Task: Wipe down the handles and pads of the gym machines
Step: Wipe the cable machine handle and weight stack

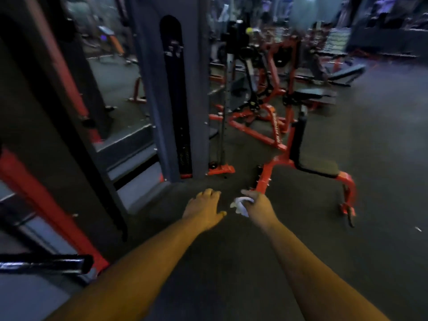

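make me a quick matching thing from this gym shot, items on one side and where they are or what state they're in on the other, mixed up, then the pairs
Items
1. white cloth
2. left hand
3. black seat pad
4. black handle

States
A. on the red frame, ahead right
B. bunched in the right hand
C. empty, fingers spread
D. low at the left edge

Pairs: 1-B, 2-C, 3-A, 4-D
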Tool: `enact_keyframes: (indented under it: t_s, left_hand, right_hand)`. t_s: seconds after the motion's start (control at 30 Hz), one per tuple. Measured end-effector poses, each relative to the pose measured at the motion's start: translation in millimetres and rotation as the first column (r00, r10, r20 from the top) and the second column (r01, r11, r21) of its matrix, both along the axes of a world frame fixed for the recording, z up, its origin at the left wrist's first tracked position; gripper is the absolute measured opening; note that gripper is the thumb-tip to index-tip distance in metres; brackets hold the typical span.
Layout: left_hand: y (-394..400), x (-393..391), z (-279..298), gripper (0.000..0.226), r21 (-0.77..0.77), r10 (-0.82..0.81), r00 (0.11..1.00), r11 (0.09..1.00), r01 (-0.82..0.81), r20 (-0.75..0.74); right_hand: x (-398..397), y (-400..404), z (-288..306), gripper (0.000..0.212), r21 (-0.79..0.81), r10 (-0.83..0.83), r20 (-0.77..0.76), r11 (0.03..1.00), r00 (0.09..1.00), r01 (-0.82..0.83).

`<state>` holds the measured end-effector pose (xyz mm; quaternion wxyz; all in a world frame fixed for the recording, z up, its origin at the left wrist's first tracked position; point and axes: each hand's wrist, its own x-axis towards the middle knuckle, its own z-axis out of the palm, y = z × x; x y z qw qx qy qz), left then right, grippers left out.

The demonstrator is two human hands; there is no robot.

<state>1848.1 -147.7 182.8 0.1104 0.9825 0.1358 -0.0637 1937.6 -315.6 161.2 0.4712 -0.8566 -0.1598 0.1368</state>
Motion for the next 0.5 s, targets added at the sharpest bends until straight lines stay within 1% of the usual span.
enact_keyframes:
  t_s: [0.1,0.23,0.33,0.4,0.5]
  left_hand:
    - [24.5,-2.4,26.5,0.078,0.063,0.109,0.993,0.992,-0.112,0.044]
    - [72.4,-16.1,56.0,0.077,0.106,0.262,0.961,0.957,-0.27,0.089]
    - [111.0,-28.9,81.4,0.075,0.162,0.358,0.925,0.912,-0.376,0.132]
    - [136.9,-40.0,98.4,0.078,0.188,0.414,0.893,0.877,-0.443,0.175]
    - [175.9,-61.3,121.6,0.079,0.221,0.473,0.837,0.816,-0.534,0.275]
  right_hand:
    - [32.9,32.2,13.6,0.038,0.043,0.142,0.01,0.989,0.99,-0.142]
    - [55.0,97.6,37.8,0.039,0.18,0.308,0.003,0.936,0.951,-0.303]
    - [56.3,156.1,62.1,0.038,0.345,0.407,-0.065,0.866,0.911,-0.362]
    - [53.6,196.3,76.1,0.035,0.415,0.457,-0.083,0.824,0.886,-0.386]
    - [42.6,254.2,93.7,0.032,0.462,0.532,-0.052,0.763,0.845,-0.452]
